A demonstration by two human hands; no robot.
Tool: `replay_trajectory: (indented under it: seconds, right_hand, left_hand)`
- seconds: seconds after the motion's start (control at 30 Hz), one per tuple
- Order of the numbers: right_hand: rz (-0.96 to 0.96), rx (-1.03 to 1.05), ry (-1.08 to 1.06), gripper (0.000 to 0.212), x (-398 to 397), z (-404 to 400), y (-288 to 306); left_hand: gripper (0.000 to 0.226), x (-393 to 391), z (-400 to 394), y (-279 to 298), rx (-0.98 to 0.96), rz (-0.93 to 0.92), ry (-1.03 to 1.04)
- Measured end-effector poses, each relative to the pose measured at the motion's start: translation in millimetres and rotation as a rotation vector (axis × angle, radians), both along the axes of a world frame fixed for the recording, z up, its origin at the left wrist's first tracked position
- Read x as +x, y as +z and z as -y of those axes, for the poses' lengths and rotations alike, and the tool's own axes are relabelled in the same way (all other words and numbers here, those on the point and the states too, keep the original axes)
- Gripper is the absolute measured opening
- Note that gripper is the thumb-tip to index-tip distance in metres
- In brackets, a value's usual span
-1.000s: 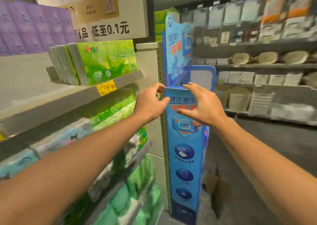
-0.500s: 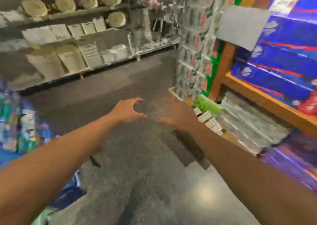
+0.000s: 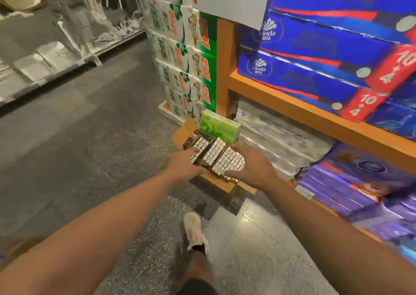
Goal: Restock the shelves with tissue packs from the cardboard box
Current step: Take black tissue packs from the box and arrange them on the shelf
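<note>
Head view: I have both arms stretched down toward the cardboard box (image 3: 180,135) on the floor beside the wooden shelf (image 3: 315,112). My left hand (image 3: 183,165) and right hand (image 3: 249,167) flank the rows of small white-labelled packs (image 3: 216,157) from either side, fingers spread and loosely curved, gripping nothing that I can make out. I judge they are set that way to scoop a block of packs at once. A green tissue pack (image 3: 219,126) sits at the box's far end, untouched.
</note>
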State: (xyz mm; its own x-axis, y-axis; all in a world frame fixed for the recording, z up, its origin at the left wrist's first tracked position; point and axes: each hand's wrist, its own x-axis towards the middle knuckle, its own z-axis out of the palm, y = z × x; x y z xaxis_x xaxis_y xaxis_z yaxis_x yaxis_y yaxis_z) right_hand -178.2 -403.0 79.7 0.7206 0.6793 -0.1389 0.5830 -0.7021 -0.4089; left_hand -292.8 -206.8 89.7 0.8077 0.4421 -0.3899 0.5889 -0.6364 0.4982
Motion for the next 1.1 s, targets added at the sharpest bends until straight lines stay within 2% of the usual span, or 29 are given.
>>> replay_trajectory:
  seconds: [0.17,0.33,0.53,0.67,0.77,0.93,1.0,1.1]
  right_hand:
    - [0.02,-0.07,-0.076,0.095,99.1,-97.4,-61.6]
    - [-0.102,-0.091,-0.177,0.085,181.9,-178.0,-138.4]
    - [-0.061,-0.13,-0.27,0.074,267.3,-229.8,-247.2]
    - [-0.096,-0.199,-0.293,0.075,320.4,-244.4,-312.9]
    - [-0.071,-0.279,-0.229,0.086,348.0,-249.6,-341.6]
    - [-0.107,-0.371,-0.192,0.093,380.0,-267.0,-370.3]
    - [-0.015,-0.418,-0.173,0.093,382.2,-270.3,-379.0]
    - [0.1,-0.455,-0.18,0.092,381.3,-272.7,-388.1]
  left_hand:
    - [0.084,117.5,-86.4,-82.9,0.025,-0.021,-0.022]
    - [0.082,198.6,-155.1,-170.8,0.081,-0.121,-0.071]
    - [0.081,262.8,-198.7,-280.3,0.087,-0.276,-0.146]
    - [0.066,291.7,-206.8,-334.8,-0.053,-0.286,-0.052]
    - [0.067,306.9,-205.8,-349.8,-0.117,-0.261,0.086]
    - [0.086,333.2,-208.7,-365.7,-0.163,-0.43,0.116]
    - [0.081,337.4,-210.9,-370.4,-0.179,-0.472,0.1]
    - [0.061,339.4,-212.6,-374.2,-0.171,-0.507,0.063]
